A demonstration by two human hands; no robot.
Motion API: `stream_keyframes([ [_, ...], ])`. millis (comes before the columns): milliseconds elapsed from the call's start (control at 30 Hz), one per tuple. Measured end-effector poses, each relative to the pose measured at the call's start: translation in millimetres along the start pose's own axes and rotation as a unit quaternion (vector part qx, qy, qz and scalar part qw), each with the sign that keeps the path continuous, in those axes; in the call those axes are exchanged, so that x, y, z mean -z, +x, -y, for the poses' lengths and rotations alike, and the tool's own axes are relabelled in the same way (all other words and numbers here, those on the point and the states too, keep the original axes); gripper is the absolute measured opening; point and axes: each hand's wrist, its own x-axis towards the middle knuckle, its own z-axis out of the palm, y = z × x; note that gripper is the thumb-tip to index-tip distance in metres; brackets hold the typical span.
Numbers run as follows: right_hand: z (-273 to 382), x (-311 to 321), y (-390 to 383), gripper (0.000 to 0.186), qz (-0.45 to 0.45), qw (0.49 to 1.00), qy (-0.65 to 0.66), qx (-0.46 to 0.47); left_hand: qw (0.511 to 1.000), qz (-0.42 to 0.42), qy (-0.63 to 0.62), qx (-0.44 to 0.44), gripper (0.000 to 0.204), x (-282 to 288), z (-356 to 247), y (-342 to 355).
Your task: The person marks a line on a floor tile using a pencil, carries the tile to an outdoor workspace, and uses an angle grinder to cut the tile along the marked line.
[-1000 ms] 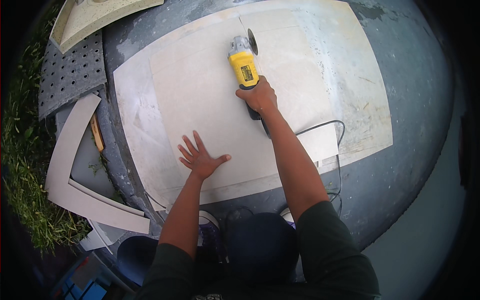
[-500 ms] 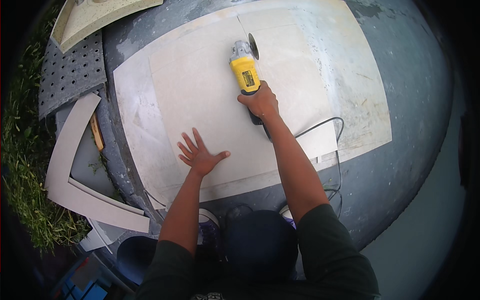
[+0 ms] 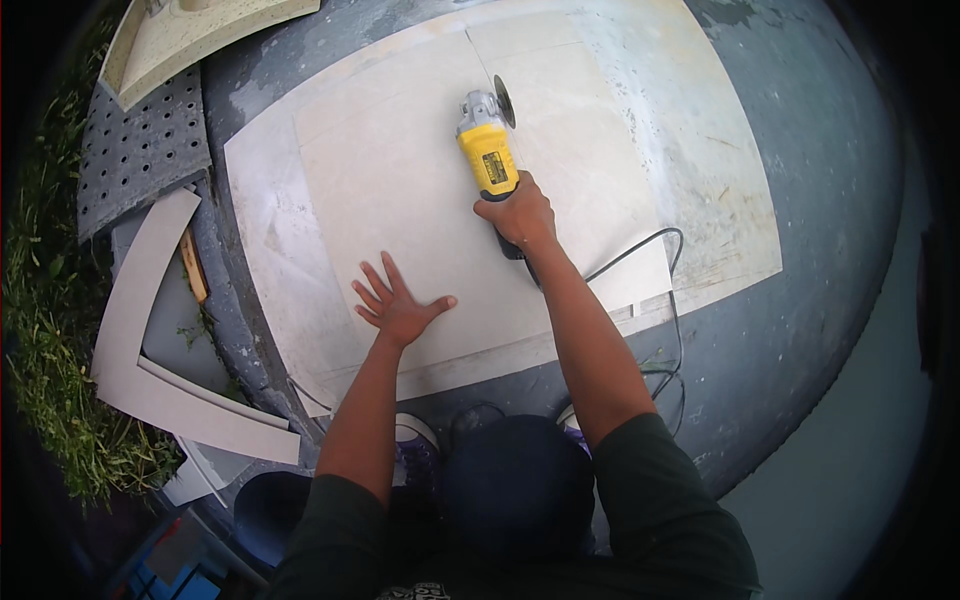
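Observation:
My right hand (image 3: 524, 213) is wrapped round the dark rear body of a yellow angle grinder (image 3: 487, 157). Its grey head points away from me, and a thin cutting disc (image 3: 504, 101) stands on edge at its right side. A line runs along the pale tile (image 3: 400, 180) beyond and beside the disc. Whether the disc touches the tile or spins, I cannot tell. Fingers spread, my left hand (image 3: 400, 312) lies flat on the near left part of the tile. The tile rests on a larger whitish board (image 3: 720, 180).
A black cord (image 3: 677, 310) loops from the grinder over the right side of the tile toward my feet. At the left lie an L-shaped tile offcut (image 3: 150, 290), a perforated grey plate (image 3: 150, 145), a piece of wood (image 3: 193, 265) and a speckled cream slab (image 3: 215, 30). Grass borders the concrete.
The grinder has come slightly toward me along the line, with my right hand still round it. My left hand stays flat in nearly the same place.

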Motion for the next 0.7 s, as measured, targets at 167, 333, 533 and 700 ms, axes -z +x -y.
stream_keyframes([
  [167, -4.2, -0.9, -6.3, 0.083, -0.002, 1.000, -0.006, -0.004, 0.999, -0.026, 0.020, -0.008, 0.158, -5.7, 4.0, 3.3],
  [333, -11.5, -2.4, -11.8, 0.082, -0.009, 1.000, 0.001, 0.003, 0.999, -0.027, 0.026, -0.007, 0.158, -6.1, 4.0, 3.4],
  [533, -17.2, -1.7, -22.9, 0.081, -0.004, 1.000, 0.002, -0.007, 0.999, -0.024, 0.022, -0.007, 0.158, -4.2, 2.5, 1.3],
  [700, -24.9, -4.0, -26.9, 0.080, -0.011, 1.000, 0.005, 0.002, 1.000, -0.023, 0.017, -0.006, 0.157, -4.0, 2.7, 1.8],
])
